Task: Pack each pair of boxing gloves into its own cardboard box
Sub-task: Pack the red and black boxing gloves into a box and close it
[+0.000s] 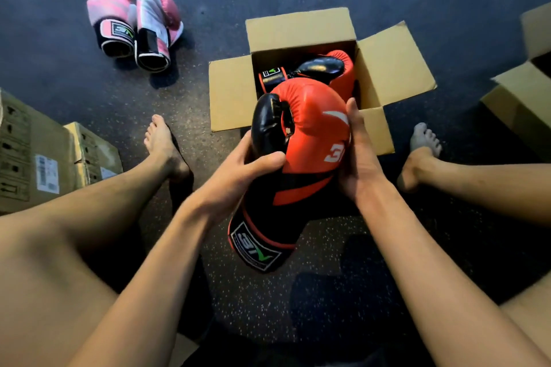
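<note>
Left hand (238,171) grips red glove (313,134), right hand (359,158) flat on its side, over dark speckled floor (298,292) nr open box (390,68).

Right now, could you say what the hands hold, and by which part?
A red-and-black boxing glove: left hand grips its black thumb, right hand presses its red padded side.

Left hand (238,171) grips; right hand (359,158) presses flat.

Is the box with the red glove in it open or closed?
Open: the cardboard box has its four flaps folded outward, and one red glove lies inside.
</note>
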